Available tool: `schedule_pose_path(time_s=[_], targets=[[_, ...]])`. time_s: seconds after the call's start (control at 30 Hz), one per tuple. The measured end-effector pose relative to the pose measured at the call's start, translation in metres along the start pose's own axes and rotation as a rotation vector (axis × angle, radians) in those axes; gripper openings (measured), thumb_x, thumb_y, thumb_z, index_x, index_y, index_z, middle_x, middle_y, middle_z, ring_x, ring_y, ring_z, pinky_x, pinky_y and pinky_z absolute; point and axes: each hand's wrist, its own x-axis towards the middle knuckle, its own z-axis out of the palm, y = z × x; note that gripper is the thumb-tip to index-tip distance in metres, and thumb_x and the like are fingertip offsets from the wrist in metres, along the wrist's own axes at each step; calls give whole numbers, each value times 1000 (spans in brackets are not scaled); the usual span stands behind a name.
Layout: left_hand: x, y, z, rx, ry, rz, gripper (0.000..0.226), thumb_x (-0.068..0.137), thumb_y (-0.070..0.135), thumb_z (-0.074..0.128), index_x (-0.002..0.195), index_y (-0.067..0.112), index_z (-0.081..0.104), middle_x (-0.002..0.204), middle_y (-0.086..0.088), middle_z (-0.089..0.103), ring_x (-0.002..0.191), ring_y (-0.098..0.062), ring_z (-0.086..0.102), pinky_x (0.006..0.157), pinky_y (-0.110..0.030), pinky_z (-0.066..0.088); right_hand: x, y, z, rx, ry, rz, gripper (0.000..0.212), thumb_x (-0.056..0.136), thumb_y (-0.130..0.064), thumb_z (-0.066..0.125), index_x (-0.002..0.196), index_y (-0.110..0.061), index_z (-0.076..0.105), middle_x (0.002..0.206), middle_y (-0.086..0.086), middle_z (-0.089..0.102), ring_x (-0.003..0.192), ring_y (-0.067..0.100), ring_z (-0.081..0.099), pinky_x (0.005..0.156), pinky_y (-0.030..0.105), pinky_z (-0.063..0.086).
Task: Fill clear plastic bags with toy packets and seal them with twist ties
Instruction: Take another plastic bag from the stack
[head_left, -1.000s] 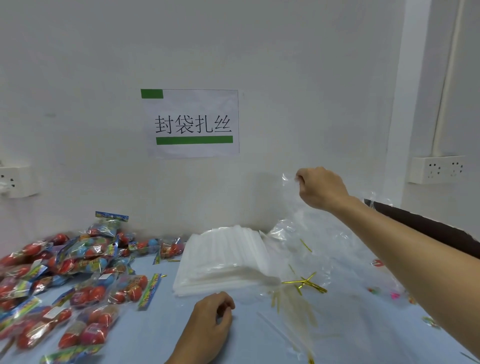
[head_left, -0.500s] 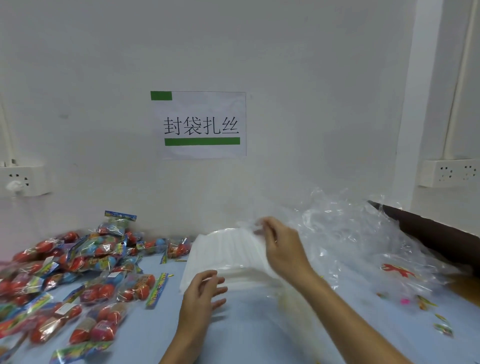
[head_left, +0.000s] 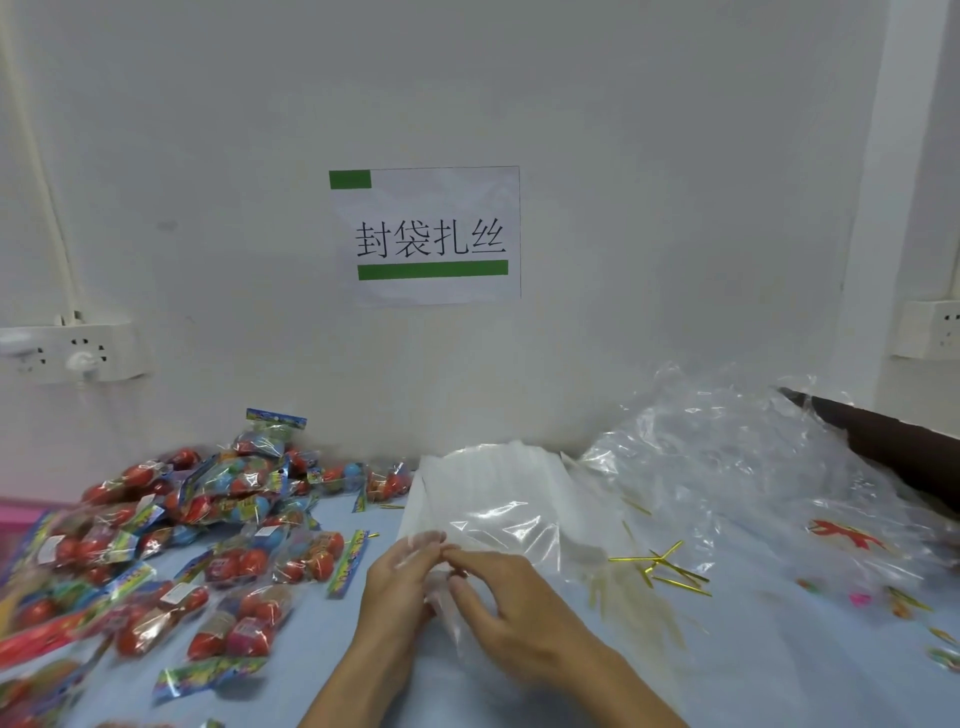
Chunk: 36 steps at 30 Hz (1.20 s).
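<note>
Nearest the camera, both forearms reach up from the lower edge onto the pale blue bench (head_left: 322, 639). Left hand (head_left: 397, 582) and right hand (head_left: 506, 605) meet at centre, fingertips together, each pinching the edge of one clear plastic bag (head_left: 511, 527). The bag lies flat and crinkled, its far part resting over the stack beyond; its near part trails under the right hand. Whether its mouth is parted, cannot tell.

Left of the hands: a spread of toy packets (head_left: 171, 545), clear wrappers with red and blue balls inside and bright printed header cards, heaped loosely and running off the left edge. Nearest packets lie just beside the left wrist.

Right of the hands: gold twist ties (head_left: 662, 564) scattered on the bench, several crossed over each other, more lying faint under clear film.

Behind the held bag: a stack of flat white-looking plastic bags (head_left: 488, 473), upper edge toward the wall.

Farther right: a large crumpled heap of clear plastic film (head_left: 727, 462), some of it with red print, small coloured bits showing beneath it near the right edge. A dark brown ledge (head_left: 893, 441) runs behind the heap.

Far: white wall with a paper sign (head_left: 426, 236), black characters, green bars. A white socket strip (head_left: 78, 353) on the left with a plug in it, another socket (head_left: 930, 335) at the right edge.
</note>
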Motion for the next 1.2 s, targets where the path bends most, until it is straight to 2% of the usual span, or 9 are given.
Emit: schedule_pose_path(time_s=[0.13,0.27,0.37,0.53,0.67,0.83,1.0,1.13,1.2], targets=[[-1,5,-3,2,-13,45,17,91,5,62,104,10,70,96,-13,77,75,-29,74,58,-30,56,-4,24,-9,-217,175,149,36,99,-35,49,133,-28,60,133,-15,60,125,4,50,110,22,34],[-1,8,-3,21,-114,83,34,96,-2,53,118,19,67,107,-8,76,85,-35,71,77,-39,55,-3,38,-16,-228,319,304,38,100,-28,49,138,-26,51,139,-11,51,128,11,43,107,22,31],[-3,12,-3,37,-190,94,56,89,-20,38,120,17,67,112,-9,74,86,-35,70,88,-45,48,-3,44,-20,-94,412,432,56,98,-29,53,150,-24,34,150,-4,39,138,16,35,115,30,29],[-11,18,-4,-20,-292,66,63,83,-23,27,116,10,70,111,-18,73,83,-24,72,76,-41,48,0,44,-30,249,541,542,89,90,-40,69,157,-29,10,155,0,33,143,19,33,117,38,31],[-13,19,-5,-29,-313,55,59,82,-20,30,113,8,71,107,-23,72,79,-27,70,74,-41,46,-3,45,-42,328,519,538,81,84,-39,76,149,-39,29,135,-10,51,127,11,48,107,34,39],[-10,22,-7,110,-233,74,30,88,2,54,111,13,70,101,-16,76,69,-25,69,70,-38,49,-3,45,-47,231,474,409,14,83,-13,76,84,-26,75,79,-6,73,82,9,67,76,22,49],[7,16,-22,190,99,153,15,93,2,59,96,7,73,82,-17,74,58,-24,62,58,-31,47,-2,50,-53,332,446,511,21,83,-1,68,67,-14,74,51,-5,60,49,8,53,53,18,43],[14,13,-35,215,191,172,9,85,17,76,94,14,76,87,-13,72,73,-25,60,64,-33,49,-3,55,-65,440,416,648,18,82,-5,72,65,0,71,46,0,48,42,14,39,40,19,32],[16,14,-39,196,208,193,13,82,24,80,94,20,76,91,-8,70,74,-21,59,62,-31,48,-4,58,-70,499,441,715,28,82,-1,70,55,-5,69,42,-1,42,36,12,32,37,18,26]])
